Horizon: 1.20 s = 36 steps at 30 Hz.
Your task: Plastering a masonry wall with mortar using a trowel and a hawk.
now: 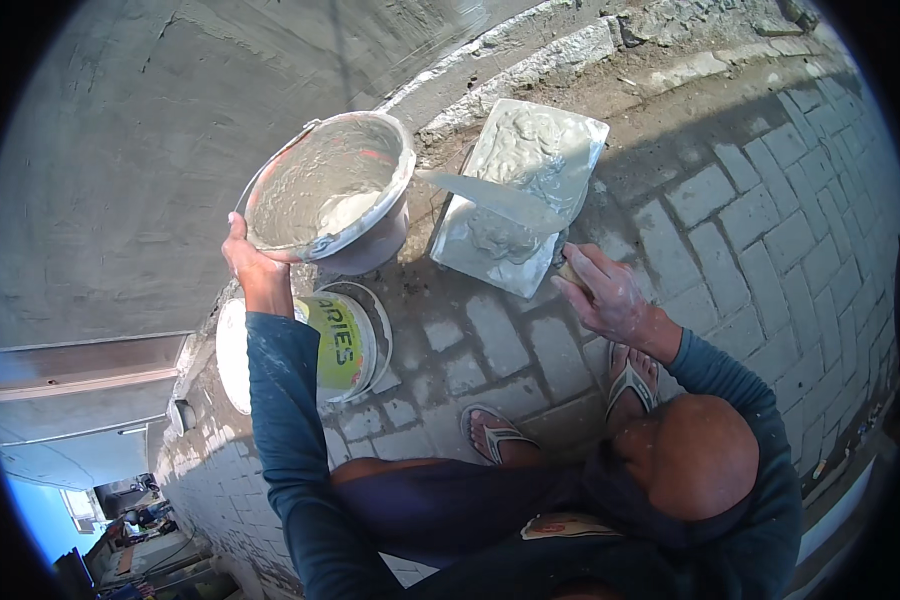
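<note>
My left hand (258, 265) grips a mortar-smeared bucket (295, 190) by its rim, holding it tilted with grey wet mix inside. My right hand (605, 295) is closed round the handle of a wide steel trowel (495, 200). The blade reaches left over a pale rectangular board (518, 275) spread with lumps of the mix, its tip at the bucket's right side. The bucket hangs just left of the board, partly over a white pail below.
A white pail (345, 355) with a green label stands beside a plastered wall (150, 160). A rough broken ledge (530, 50) runs behind the board. My sandalled feet and bent knees are on grey block paving (770, 250). Distant clutter lies at the lower left.
</note>
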Each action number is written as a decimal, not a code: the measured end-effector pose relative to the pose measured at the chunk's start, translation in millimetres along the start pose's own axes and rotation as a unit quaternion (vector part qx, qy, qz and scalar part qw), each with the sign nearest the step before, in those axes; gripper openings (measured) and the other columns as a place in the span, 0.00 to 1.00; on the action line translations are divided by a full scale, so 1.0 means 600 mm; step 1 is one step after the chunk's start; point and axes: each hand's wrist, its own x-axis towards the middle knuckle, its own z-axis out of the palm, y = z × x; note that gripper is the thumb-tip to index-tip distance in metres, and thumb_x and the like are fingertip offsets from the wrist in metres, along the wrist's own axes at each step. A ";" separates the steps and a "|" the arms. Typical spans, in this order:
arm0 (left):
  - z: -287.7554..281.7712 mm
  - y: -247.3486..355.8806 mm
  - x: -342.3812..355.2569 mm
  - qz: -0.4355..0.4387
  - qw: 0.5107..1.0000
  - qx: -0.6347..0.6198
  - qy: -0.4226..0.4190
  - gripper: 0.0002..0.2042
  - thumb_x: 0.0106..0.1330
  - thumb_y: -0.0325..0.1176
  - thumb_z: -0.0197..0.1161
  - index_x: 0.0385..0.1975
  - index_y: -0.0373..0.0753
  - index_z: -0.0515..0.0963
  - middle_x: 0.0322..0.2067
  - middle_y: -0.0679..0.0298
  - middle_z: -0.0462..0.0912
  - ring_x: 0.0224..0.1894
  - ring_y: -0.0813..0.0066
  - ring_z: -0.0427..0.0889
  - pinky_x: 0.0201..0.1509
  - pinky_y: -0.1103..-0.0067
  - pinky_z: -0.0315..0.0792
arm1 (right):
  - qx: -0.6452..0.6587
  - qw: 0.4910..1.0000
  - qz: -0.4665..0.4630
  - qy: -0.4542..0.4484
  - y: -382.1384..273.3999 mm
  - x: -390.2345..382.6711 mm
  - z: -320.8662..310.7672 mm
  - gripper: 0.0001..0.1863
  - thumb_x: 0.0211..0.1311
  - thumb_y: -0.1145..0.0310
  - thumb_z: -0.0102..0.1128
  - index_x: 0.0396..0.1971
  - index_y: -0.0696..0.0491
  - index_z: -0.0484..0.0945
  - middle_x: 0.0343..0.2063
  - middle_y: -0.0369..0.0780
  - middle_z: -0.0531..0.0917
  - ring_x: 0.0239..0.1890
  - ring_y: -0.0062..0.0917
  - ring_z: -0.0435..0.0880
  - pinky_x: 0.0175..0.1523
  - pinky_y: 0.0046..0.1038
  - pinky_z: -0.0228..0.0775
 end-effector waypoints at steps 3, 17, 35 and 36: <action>-0.014 -0.006 0.017 -0.006 0.999 -0.010 -0.032 0.26 0.77 0.46 0.44 0.59 0.26 0.68 0.57 0.43 0.76 0.57 0.48 0.77 0.63 0.55 0.70 | 0.035 0.999 -0.008 0.026 -0.022 0.034 0.007 0.22 0.58 0.73 0.65 0.51 0.66 0.72 0.38 0.49 0.80 0.33 0.42 0.83 0.34 0.36 0.78; 0.018 -0.011 -0.046 -0.052 0.977 -0.062 -0.195 0.28 0.75 0.53 0.45 0.55 0.29 0.72 0.53 0.45 0.78 0.54 0.54 0.79 0.60 0.61 0.72 | 0.170 0.962 0.203 0.062 0.020 0.043 0.018 0.24 0.69 0.67 0.59 0.57 0.70 0.71 0.31 0.42 0.81 0.26 0.20 0.78 0.33 0.25 0.71; 0.005 -0.011 -0.029 0.011 0.983 -0.163 -0.085 0.22 0.73 0.47 0.53 0.49 0.29 0.74 0.49 0.45 0.79 0.50 0.53 0.82 0.57 0.58 0.76 | 0.271 0.925 0.267 -0.012 0.046 0.023 -0.023 0.26 0.71 0.56 0.54 0.59 0.60 0.72 0.22 0.30 0.71 0.21 0.11 0.67 0.24 0.17 0.58; 0.002 -0.012 -0.024 0.009 0.980 -0.170 -0.098 0.22 0.74 0.46 0.53 0.49 0.29 0.74 0.49 0.45 0.79 0.49 0.53 0.82 0.57 0.58 0.76 | 0.293 0.921 0.257 -0.027 0.040 0.025 -0.026 0.25 0.71 0.57 0.54 0.58 0.60 0.73 0.24 0.32 0.73 0.21 0.11 0.68 0.24 0.17 0.60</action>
